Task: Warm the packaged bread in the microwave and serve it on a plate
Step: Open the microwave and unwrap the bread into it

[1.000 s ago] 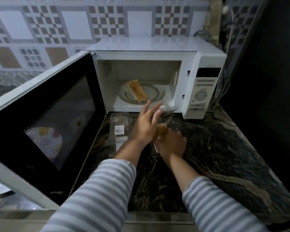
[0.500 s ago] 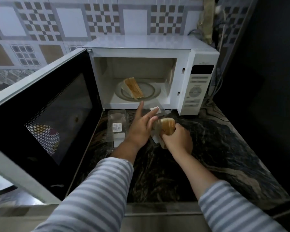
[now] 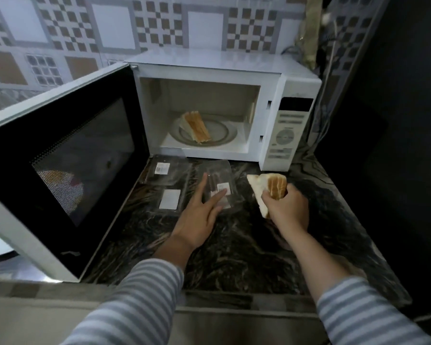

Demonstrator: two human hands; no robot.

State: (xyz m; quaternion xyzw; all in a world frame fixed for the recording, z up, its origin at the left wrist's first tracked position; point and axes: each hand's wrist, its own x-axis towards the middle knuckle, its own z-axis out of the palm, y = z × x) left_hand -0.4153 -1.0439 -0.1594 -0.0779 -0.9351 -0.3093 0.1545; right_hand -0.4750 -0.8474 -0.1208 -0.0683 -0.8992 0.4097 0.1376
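White microwave (image 3: 224, 100) at frame centre, door open, one bread wedge (image 3: 195, 129) on its turntable; right hand (image 3: 285, 207) grips second bread wedge (image 3: 266, 188) right of centre; left hand (image 3: 199, 215) open, fingers spread on clear wrapper (image 3: 219, 185) on counter (image 3: 259, 245).

White microwave (image 3: 234, 70), black-veined marble counter (image 3: 234, 257), grey-striped sleeves (image 3: 135, 302), checkered tiles (image 3: 154, 23)

sleeves (image 3: 144, 290): long, grey-and-white horizontal stripes | both arms | hands bare, forearms partly uncovered
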